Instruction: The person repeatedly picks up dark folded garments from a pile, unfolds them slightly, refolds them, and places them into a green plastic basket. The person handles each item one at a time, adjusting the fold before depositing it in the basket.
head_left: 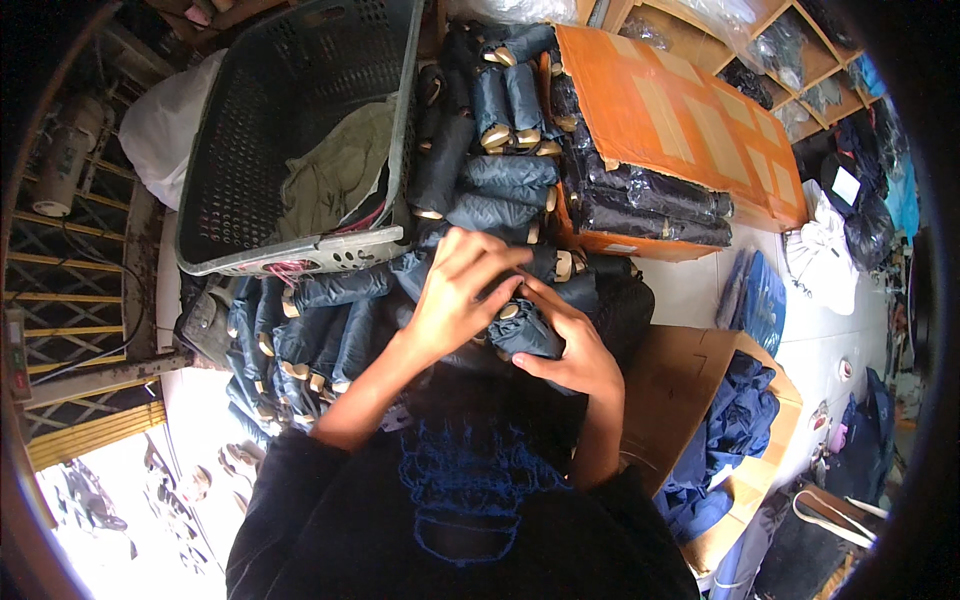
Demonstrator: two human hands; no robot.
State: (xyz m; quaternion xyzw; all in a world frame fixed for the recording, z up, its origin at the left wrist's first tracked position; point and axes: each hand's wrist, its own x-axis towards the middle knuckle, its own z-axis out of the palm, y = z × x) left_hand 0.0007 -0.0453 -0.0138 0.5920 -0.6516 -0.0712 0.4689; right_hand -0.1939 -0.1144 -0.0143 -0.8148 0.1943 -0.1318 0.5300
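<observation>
In front of my chest, my right hand [575, 345] grips a rolled bundle [524, 332] of shiny dark blue-grey cloth. Its thumb presses the near side and its fingers wrap over the far side. A small tan piece shows at the bundle's top. My left hand [462, 290] is bent just left of it, thumb and fingers drawn together beside the right fingertips; what they pinch is hidden. Similar cloth rolls [510, 175] with tan ends lie piled beyond my hands, and more rolls [350, 340] are heaped to the left.
A dark perforated plastic basket [235, 190] with olive cloth [340, 170] stands far left. Far right is an orange-taped carton [690, 110] above plastic-wrapped dark packs [650, 205]. An open carton [670, 390] holding navy cloth [725, 430] sits near right. A metal lattice gate [80, 290] borders the left.
</observation>
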